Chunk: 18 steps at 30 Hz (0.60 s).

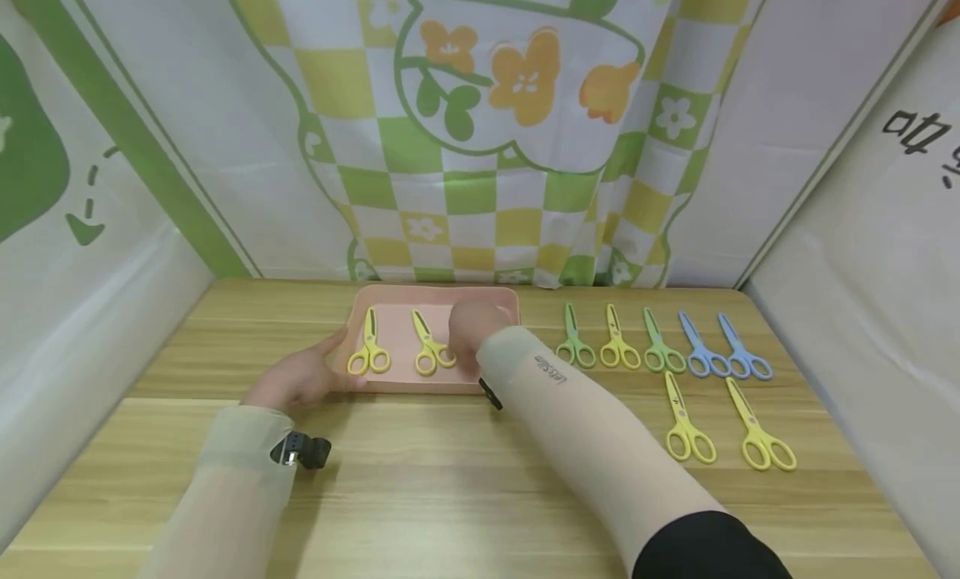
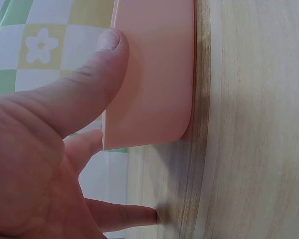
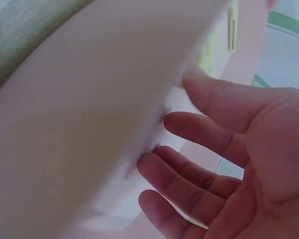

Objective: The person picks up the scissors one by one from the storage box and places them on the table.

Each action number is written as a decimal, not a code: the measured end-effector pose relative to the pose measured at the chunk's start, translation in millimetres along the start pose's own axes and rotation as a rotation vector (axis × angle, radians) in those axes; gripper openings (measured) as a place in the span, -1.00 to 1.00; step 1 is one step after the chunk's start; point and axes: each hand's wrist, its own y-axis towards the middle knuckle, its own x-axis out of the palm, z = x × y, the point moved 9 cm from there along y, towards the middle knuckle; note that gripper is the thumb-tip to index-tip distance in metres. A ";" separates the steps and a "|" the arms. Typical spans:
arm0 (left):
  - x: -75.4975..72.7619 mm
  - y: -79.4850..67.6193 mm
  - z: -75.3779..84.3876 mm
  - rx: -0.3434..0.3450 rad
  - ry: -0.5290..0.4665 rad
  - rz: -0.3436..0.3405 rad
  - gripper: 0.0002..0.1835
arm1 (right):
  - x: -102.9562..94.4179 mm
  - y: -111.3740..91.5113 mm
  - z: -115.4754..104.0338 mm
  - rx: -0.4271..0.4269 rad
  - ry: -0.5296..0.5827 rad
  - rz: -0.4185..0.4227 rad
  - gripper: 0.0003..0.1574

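Observation:
A shallow pink tray (image 1: 420, 387) stands at the table's far side, with two yellow scissors, one pair (image 1: 368, 350) at the left and another (image 1: 429, 350) in the middle. My left hand (image 1: 303, 375) touches the tray's left front corner. Its thumb lies straight along the front wall (image 2: 157, 74), and its other fingers spread by the left side, one fingertip down at the wood. Inside the right part of the tray is my right hand (image 1: 476, 329), fingers loosely bent, fingertips at the pale tray floor (image 3: 114, 99). Yellow scissors (image 3: 206, 57) show beside its thumb tip.
Right of the tray lies a row of scissors: green (image 1: 573, 346), yellow (image 1: 618, 350), green (image 1: 660, 354) and blue (image 1: 738, 354) ones. Two more yellow scissors (image 1: 686, 429) lie nearer me. A checked cloth (image 1: 517, 196) hangs close behind the tray.

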 end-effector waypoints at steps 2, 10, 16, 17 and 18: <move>0.1 0.5 0.7 0.004 0.004 -0.002 0.21 | 1.4 2.1 -1.0 0.007 -0.019 -0.003 -0.92; -0.6 1.8 3.0 0.034 0.034 -0.004 0.19 | -0.8 -1.9 -6.7 -0.020 -0.076 0.006 -0.89; -1.6 1.5 2.1 0.035 0.026 -0.001 0.20 | -1.8 -2.9 -5.9 -0.020 -0.030 -0.023 -0.85; -1.6 1.3 1.9 0.033 0.022 -0.002 0.20 | -2.4 -1.6 -4.2 -0.018 -0.007 -0.026 -0.84; -1.5 0.9 1.5 0.030 0.020 -0.003 0.20 | -3.7 0.4 -1.5 -0.014 0.010 -0.019 -0.84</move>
